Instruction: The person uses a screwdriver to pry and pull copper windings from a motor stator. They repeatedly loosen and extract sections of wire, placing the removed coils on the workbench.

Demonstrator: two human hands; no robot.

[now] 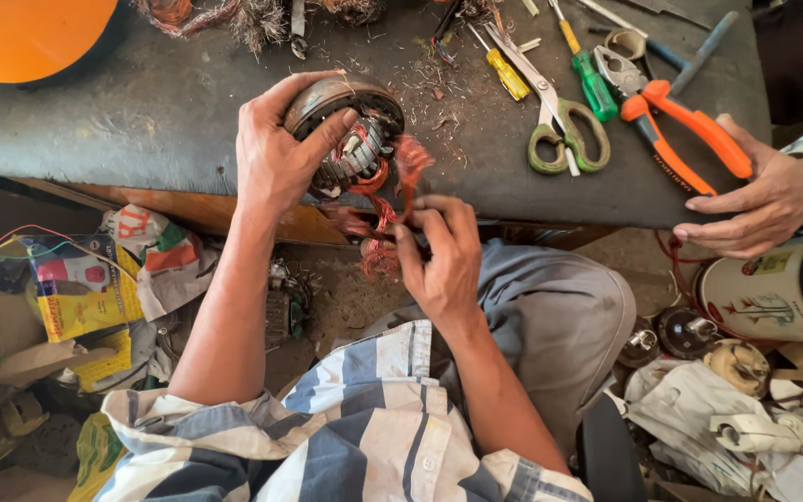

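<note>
Round grey metal motor stator (350,130), one, gripped by left hand (276,153); right hand (443,256) pinches its reddish copper wire (392,200); near two screwdrivers (550,70).

My left hand (276,153) holds the stator (350,130) over the bench (123,121) edge; scissors (564,130) and pliers (671,116) lie to its right.

Dull grey metal stator (350,130) with glossy reddish copper wire (392,200); pliers (676,130) have smooth orange plastic grips.

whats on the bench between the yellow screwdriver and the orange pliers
In the head view, green-handled scissors and a green-handled screwdriver lie between the yellow screwdriver and the orange pliers.
</note>
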